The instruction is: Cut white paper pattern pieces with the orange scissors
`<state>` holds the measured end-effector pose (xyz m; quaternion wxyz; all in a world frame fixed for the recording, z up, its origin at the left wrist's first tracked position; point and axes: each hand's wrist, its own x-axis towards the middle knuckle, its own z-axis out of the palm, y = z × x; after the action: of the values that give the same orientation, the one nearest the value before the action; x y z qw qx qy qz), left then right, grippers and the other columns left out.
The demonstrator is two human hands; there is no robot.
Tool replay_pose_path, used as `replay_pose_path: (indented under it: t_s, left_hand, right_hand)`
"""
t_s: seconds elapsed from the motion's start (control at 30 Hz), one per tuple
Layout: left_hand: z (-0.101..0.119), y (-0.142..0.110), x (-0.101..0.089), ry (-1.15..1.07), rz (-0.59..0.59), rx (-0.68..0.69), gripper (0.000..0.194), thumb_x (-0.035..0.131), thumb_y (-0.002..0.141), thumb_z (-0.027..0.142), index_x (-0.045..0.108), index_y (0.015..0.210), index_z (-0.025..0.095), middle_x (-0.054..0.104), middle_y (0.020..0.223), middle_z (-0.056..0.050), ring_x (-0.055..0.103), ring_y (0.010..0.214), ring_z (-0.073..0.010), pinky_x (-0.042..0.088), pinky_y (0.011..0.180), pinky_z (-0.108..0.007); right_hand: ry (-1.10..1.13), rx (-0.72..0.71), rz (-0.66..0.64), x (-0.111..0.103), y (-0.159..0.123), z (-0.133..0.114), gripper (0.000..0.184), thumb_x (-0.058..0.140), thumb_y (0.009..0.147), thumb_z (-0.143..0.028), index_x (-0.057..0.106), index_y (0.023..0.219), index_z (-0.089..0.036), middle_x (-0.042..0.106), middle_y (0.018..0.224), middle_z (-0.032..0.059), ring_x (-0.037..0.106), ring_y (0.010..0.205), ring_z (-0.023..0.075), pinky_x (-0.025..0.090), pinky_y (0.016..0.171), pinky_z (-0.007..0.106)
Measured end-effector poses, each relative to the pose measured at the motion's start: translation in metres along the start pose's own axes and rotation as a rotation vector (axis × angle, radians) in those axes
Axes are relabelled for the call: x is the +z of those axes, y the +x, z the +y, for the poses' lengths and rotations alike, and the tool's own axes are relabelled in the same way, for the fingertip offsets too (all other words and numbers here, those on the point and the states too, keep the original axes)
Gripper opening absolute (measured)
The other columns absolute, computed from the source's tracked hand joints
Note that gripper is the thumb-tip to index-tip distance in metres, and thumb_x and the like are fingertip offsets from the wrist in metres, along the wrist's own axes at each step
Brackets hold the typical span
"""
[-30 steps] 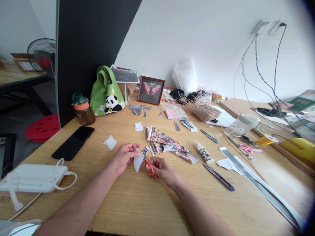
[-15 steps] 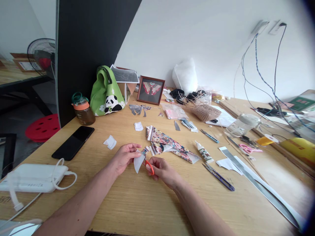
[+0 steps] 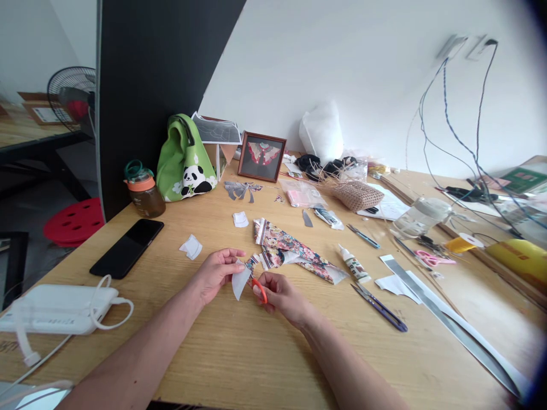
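On the pale wooden bench (image 3: 256, 353), the left hand (image 3: 217, 274) has a narrow grip on a small white scrap with patterned cloth (image 3: 241, 280); the right hand (image 3: 280, 295) holds orange-handled scissors (image 3: 264, 294) against it, the cutting seemingly unfinished. Folded multicoloured floral fabric (image 3: 294, 246) lies just beyond.

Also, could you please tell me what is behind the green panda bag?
Behind the green bag, a dark panel and part of a grey sheet show. Whatever the bag itself covers cannot be seen.
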<state>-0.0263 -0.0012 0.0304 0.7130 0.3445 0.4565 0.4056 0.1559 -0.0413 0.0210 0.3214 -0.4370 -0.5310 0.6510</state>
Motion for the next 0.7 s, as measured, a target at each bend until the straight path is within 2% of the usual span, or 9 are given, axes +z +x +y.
replay_pose_path:
  t_s: [0.47,0.7]
  left_hand:
    - [0.0029,-0.0015,0.0015,0.004,0.016,0.008,0.041,0.081,0.052,0.017,0.066,0.090,0.013,0.065,0.071,-0.001,0.059,0.059,-0.0115,0.044,0.057,-0.024]
    - [0.0029,-0.0029,0.0006,0.011,-0.030,0.026,0.044,0.080,0.054,0.019,0.065,0.095,0.013,0.066,0.074,-0.002,0.060,0.062,-0.0124,0.044,0.057,-0.024]
  right_hand:
    - [0.005,0.020,0.053,-0.0022,0.0017,0.0036,0.046,0.071,0.067,-0.057,0.048,0.067,-0.017,0.050,0.055,-0.0050,0.036,0.043,0.0053,0.023,0.041,0.021]
    - [0.050,-0.023,0.108,-0.0015,0.0029,-0.0004,0.046,0.071,0.067,-0.057,0.048,0.067,-0.017,0.048,0.058,-0.0047,0.036,0.045,0.0055,0.025,0.041,0.020]
